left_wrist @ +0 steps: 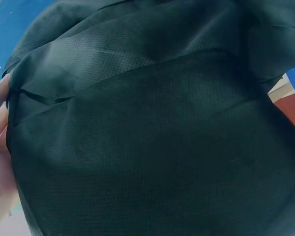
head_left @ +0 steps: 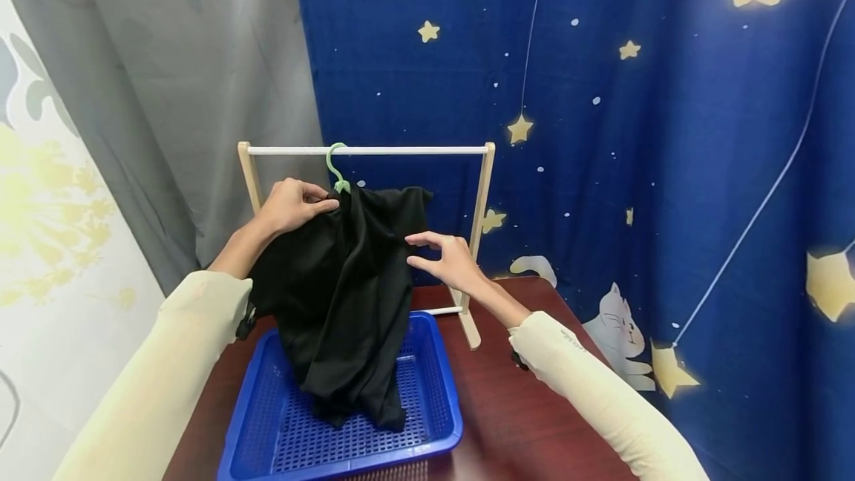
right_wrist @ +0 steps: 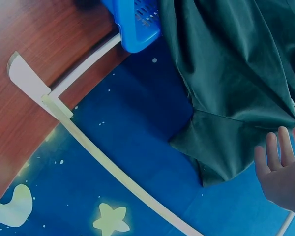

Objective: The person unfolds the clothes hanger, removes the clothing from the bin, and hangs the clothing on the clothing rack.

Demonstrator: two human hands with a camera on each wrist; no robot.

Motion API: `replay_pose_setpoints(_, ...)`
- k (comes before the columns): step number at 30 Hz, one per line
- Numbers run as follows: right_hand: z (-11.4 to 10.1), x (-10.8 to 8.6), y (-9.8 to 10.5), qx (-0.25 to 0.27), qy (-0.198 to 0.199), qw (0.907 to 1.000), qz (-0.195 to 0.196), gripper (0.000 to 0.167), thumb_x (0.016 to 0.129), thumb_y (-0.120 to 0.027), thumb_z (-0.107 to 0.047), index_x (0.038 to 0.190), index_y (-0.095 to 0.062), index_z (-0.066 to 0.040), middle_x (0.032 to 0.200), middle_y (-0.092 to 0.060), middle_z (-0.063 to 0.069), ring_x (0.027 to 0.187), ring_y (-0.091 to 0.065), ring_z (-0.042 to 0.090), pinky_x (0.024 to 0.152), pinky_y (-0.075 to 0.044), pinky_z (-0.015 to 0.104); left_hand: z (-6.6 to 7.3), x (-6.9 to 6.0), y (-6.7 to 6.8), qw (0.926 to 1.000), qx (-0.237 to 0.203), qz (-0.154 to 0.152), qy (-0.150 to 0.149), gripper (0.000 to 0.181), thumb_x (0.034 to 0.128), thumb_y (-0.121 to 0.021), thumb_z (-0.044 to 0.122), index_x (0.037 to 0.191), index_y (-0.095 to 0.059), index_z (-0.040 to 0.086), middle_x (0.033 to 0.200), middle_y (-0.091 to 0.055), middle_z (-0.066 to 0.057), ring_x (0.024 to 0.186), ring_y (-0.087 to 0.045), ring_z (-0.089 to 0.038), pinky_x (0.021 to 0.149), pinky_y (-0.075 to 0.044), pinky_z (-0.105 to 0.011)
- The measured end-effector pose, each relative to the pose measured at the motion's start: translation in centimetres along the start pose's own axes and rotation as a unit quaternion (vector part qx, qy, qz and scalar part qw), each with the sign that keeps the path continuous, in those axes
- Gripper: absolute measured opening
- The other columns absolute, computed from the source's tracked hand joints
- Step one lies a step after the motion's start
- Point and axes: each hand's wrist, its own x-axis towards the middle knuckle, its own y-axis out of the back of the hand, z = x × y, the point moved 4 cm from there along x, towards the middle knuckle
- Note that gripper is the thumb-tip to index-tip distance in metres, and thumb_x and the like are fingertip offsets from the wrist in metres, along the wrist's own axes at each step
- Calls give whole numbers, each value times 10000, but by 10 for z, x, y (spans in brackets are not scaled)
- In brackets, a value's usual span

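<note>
A black short-sleeved shirt (head_left: 347, 273) hangs on a light green hanger (head_left: 338, 169), whose hook goes over the white bar of the rack. Only the hook and neck of the hanger show; cloth hides the rest. My left hand (head_left: 297, 205) pinches the shirt near the collar, just left of the hanger's neck. In the left wrist view, dark cloth (left_wrist: 147, 147) fills most of the picture, with part of that hand at the left edge. On the shirt's other side, my right hand (head_left: 446, 262) has thumb and fingers spread apart, with nothing between them.
Below the shirt stands a blue plastic basket (head_left: 444, 399), the hem hanging into it. The rack has a white bar (head_left: 427, 150) and wooden posts (head_left: 482, 199). Both stand on a reddish-brown table (head_left: 521, 392). Behind are a grey curtain (head_left: 200, 80) and a blue star-patterned curtain (head_left: 427, 87).
</note>
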Motion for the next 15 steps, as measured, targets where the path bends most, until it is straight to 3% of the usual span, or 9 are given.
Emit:
replay_pose_setpoints(9,1,-4,-1,134,47,9999,-36,368,930,-810,-192,1281,-733,-116,1271,-730,46,1209,-662,203,1053,-499,427,5,-1,4,9999,84,-83,75,424,966,-749,397,1150,-791,17,1036,-783,-157,977,-707,-314,875,-512,-467)
replay_pose_setpoints(15,2,-5,-2,100,19,9999,-55,360,930,-811,-198,1275,-736,-129,1266,-734,36,1201,-665,183,1042,-508,411,5,-4,9,9998,57,2,195,469,949,-756,450,1172,-788,39,1064,-780,-155,1023,-695,-317,905,-502,-473)
